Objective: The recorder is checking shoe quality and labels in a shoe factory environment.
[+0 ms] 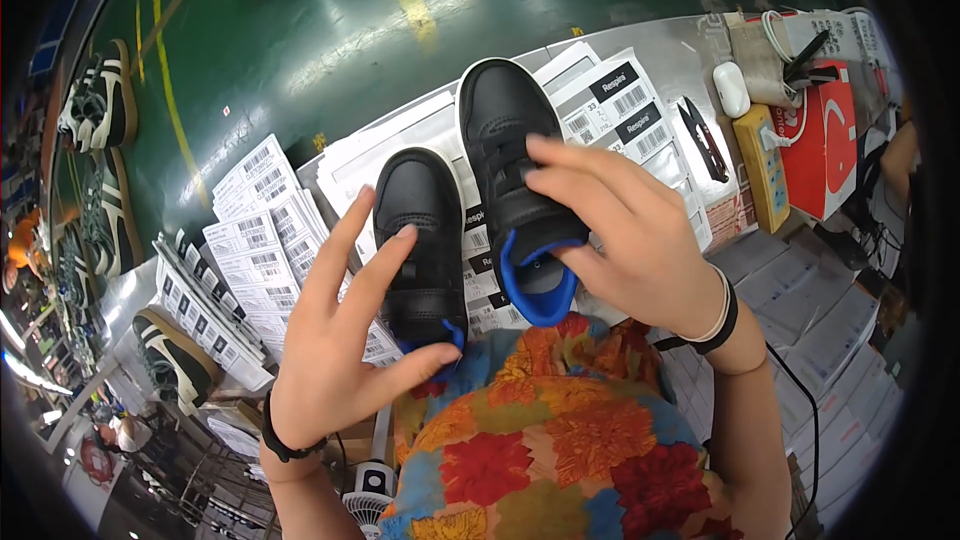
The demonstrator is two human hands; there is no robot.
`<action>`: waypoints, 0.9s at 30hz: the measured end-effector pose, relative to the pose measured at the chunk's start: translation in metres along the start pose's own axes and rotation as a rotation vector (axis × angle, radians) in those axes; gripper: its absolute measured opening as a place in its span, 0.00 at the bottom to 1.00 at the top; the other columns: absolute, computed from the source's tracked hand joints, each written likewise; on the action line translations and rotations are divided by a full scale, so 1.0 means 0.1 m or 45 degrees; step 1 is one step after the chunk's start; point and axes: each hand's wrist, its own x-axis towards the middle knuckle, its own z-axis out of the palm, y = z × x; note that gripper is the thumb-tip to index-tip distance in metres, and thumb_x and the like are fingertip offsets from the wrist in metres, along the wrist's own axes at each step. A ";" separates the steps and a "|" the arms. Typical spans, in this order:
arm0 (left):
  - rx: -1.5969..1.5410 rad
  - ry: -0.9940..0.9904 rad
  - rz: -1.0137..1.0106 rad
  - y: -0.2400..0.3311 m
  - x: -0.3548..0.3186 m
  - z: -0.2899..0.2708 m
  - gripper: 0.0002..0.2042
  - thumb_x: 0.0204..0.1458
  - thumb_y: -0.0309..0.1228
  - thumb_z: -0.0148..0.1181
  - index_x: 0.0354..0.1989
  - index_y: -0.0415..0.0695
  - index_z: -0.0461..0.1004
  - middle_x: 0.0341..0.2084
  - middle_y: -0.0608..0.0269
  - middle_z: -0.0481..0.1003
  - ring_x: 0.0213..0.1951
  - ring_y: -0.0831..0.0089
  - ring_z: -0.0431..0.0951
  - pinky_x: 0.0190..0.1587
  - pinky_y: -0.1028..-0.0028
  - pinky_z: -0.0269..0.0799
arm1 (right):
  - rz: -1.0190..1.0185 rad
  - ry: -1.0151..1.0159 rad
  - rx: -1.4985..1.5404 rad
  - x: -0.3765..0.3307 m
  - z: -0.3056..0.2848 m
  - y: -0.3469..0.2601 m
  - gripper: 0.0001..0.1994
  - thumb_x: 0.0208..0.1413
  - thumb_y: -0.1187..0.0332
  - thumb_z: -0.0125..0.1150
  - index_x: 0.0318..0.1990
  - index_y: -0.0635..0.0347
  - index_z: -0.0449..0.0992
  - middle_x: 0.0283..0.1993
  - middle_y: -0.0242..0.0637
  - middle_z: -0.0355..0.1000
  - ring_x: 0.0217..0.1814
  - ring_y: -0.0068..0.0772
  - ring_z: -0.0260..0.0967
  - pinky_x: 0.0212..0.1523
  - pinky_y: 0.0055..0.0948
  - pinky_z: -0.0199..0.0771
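Two black shoes with blue linings lie side by side before me on label sheets, toes pointing away. Over the left shoe is my left hand, its fingers spread, with the thumb by the heel collar and the fingertips along the upper. My right hand is on the right shoe, which sits a little farther off. Its fingertips press at the straps, and the thumb is at the collar by the blue lining. Whether the left fingertips touch their shoe firmly is hard to tell.
Stacks of printed label sheets lie left and right of the shoes. Beyond runs a green belt carrying more shoes. At right are black snips, a white mouse, a power strip and a red box.
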 end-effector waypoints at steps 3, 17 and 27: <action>-0.164 0.146 0.225 0.26 0.23 0.00 0.42 0.34 0.42 0.81 0.59 0.36 0.70 0.63 0.39 0.63 0.60 0.49 0.71 0.58 0.60 0.70 | 0.025 -0.049 0.148 0.01 -0.22 -0.18 0.30 0.30 0.76 0.72 0.49 0.61 0.76 0.54 0.45 0.74 0.43 0.47 0.73 0.43 0.37 0.77; -0.735 0.089 0.032 0.60 0.35 -0.03 0.05 0.48 0.21 0.63 0.27 0.30 0.78 0.21 0.53 0.77 0.22 0.70 0.75 0.26 0.76 0.67 | 0.253 -0.179 0.811 0.00 -0.42 -0.45 0.08 0.51 0.72 0.66 0.38 0.64 0.81 0.21 0.36 0.71 0.19 0.33 0.70 0.21 0.28 0.67; -0.906 0.062 0.074 0.49 0.38 0.09 0.04 0.51 0.22 0.64 0.28 0.34 0.77 0.18 0.58 0.73 0.18 0.72 0.72 0.21 0.76 0.63 | 0.219 -0.085 0.794 -0.11 -0.38 -0.46 0.06 0.53 0.73 0.64 0.37 0.64 0.78 0.20 0.38 0.69 0.19 0.38 0.69 0.20 0.31 0.67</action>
